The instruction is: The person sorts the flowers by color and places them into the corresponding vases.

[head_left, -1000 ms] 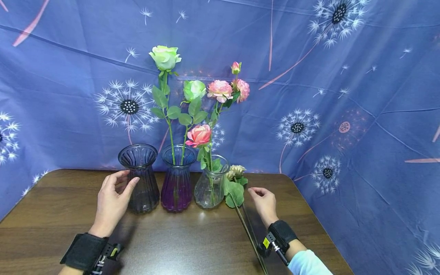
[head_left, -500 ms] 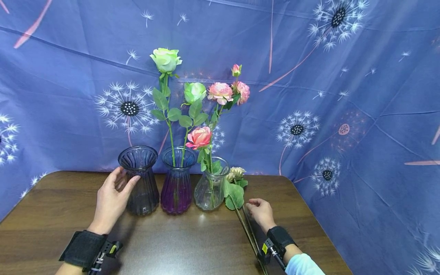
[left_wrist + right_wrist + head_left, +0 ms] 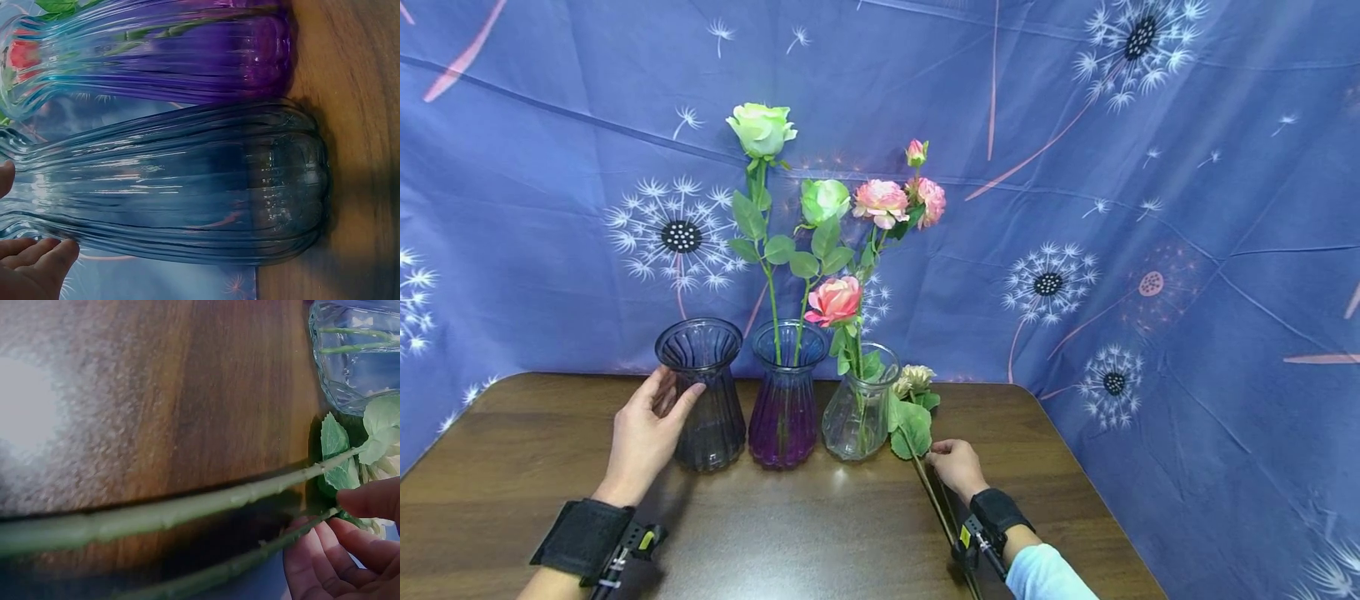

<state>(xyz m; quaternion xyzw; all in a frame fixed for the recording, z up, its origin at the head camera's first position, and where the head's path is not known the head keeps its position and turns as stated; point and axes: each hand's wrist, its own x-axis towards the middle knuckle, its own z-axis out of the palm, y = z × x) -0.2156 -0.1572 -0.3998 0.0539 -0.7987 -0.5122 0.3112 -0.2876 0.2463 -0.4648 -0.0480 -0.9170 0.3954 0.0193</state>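
Note:
My left hand (image 3: 643,433) curves round the side of a dark grey ribbed glass vase (image 3: 711,425), thumb on the front and fingers at the left of its neck. In the left wrist view those fingertips (image 3: 62,250) lie at the vase's edge. My right hand (image 3: 957,467) pinches the stem (image 3: 281,540) of an artificial flower between thumb and fingers. Two cream flowers (image 3: 914,379) with long stems and round green leaves (image 3: 912,429) lie on the table, to the right of the clear vase. The second stem (image 3: 206,503) runs beside the pinched one.
A purple-blue glass vase (image 3: 782,425) holds two pale green roses (image 3: 762,131). Beside it a clear glass vase (image 3: 850,429) holds pink flowers (image 3: 835,302). All stand in a row near the back edge of the wooden table (image 3: 790,533), before a blue dandelion-print cloth (image 3: 970,275).
My right hand has come down and left from beside the cream flowers and now pinches a stem. My left hand stays at the grey vase.

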